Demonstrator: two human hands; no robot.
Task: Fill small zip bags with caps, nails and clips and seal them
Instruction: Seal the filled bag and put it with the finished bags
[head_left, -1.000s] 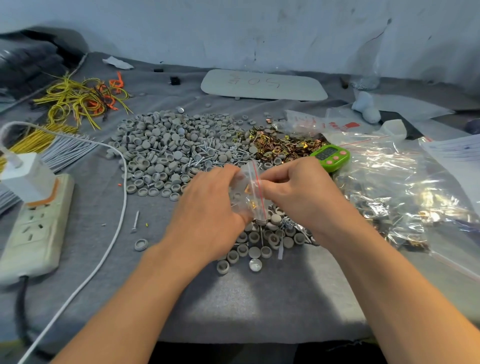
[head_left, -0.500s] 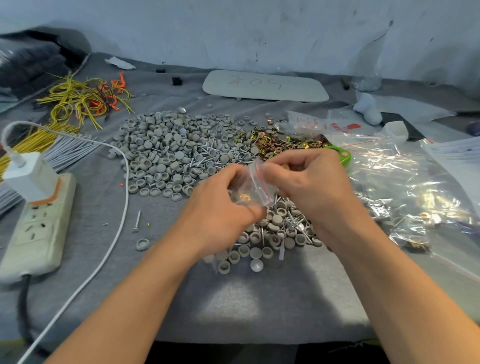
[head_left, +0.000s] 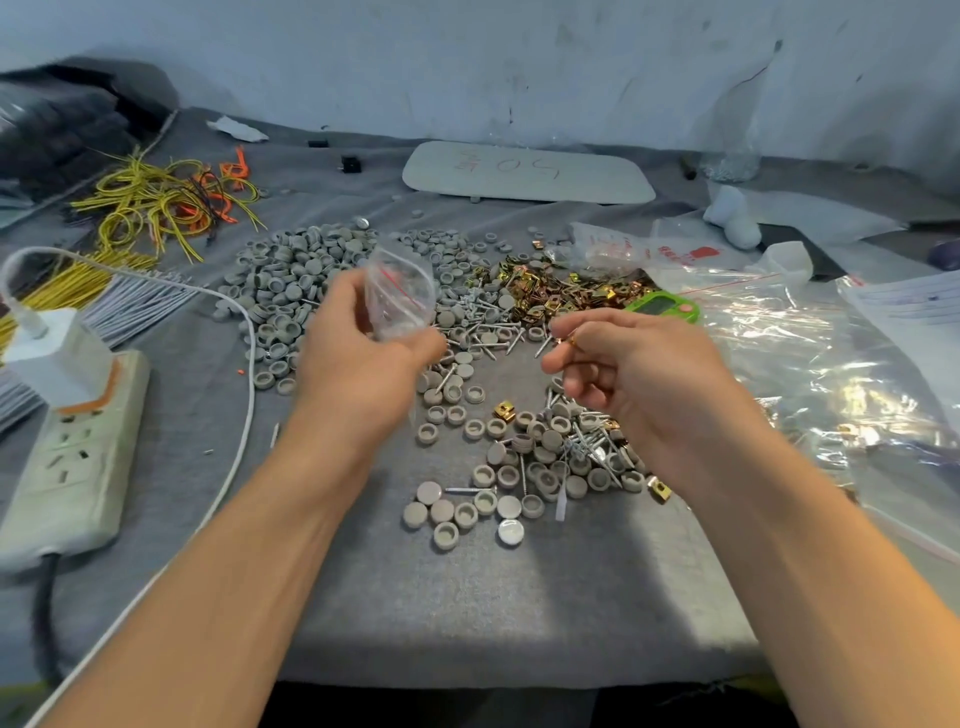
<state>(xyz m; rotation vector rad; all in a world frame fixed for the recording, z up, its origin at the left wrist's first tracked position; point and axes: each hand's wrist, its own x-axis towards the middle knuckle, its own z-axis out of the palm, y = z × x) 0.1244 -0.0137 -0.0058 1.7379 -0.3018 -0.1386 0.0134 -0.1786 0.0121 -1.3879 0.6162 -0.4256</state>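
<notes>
Left hand (head_left: 358, 358): grips 1 small zip bag (head_left: 400, 296) by its lower edge, raised above the grey cloth (head_left: 467, 597) and in front of the caps pile (head_left: 291, 280). The bag is blurred, so its contents and whether the red zip line is closed cannot be told.

Right hand (head_left: 623, 379): well apart from the bag, fingers loosely curled. A gold speck shows at the fingertips (head_left: 563, 343), possibly a clip; whether it is gripped cannot be told.

Stock: loose nails (head_left: 488, 332) and gold clips (head_left: 561, 291) lie beyond the hands, and a smaller mixed heap (head_left: 550, 457) lies near the right wrist.

Progress, as judged: this bag is mid-fill or awaiting sealing. Large clear bags (head_left: 789, 374) at the right may hold finished packs. Much loose stock remains, so most of the task appears outstanding.
</notes>
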